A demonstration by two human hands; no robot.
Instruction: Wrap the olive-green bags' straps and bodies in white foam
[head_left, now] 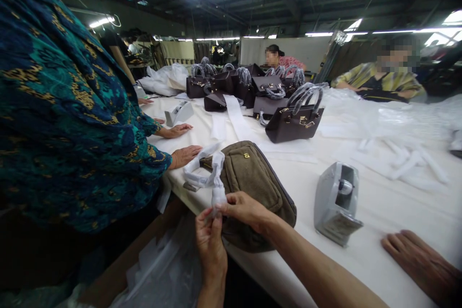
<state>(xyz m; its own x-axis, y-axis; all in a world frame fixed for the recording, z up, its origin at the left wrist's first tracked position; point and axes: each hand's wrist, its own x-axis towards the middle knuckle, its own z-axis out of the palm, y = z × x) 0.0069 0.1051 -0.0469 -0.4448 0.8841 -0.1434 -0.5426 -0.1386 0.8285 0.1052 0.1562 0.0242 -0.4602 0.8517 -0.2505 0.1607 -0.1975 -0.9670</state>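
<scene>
An olive-green fabric bag [252, 178] lies at the near edge of the white table [378, 202]. Its strap is wound in white foam wrap [212, 178]. My left hand [209, 243] comes up from below the table edge and pinches the lower end of the wrap. From the right, my right hand [245, 209] closes its fingers on the same end, resting against the bag. Both hands meet at the wrapped strap.
A grey tape dispenser [335, 202] stands right of the bag, a second one [178, 113] farther back. A person in a teal patterned garment [65, 106] leans in at left, one hand [184, 155] beside the bag. Another person's hand [418, 262] rests bottom right. Dark handbags [294, 122] and foam strips [397, 159] lie beyond.
</scene>
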